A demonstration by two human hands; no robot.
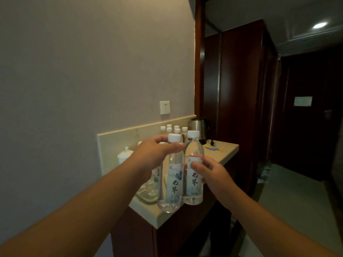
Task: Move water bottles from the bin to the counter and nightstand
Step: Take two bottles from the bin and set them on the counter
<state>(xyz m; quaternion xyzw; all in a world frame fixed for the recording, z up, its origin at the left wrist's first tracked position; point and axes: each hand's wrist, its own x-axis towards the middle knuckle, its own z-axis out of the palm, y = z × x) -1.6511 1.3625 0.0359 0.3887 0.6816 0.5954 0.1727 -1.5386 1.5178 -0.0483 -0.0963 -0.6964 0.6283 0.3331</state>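
My left hand [155,152] grips a clear water bottle [171,182] with a white cap by its neck, holding it upright above the near end of the beige counter [225,152]. My right hand [209,173] holds a second water bottle [194,180] around its labelled middle, right beside the first. Both bottles hang in the air, touching or nearly so. Several more white-capped bottles [173,128] stand in a group at the back of the counter against the wall. The bin is not in view.
A steel kettle [199,125] stands at the counter's far end, with coloured packets [213,147] lying in front of it. A white lidded cup [124,154] and a tray [146,198] with glassware sit under my left arm. A dark wooden wardrobe [241,89] rises behind.
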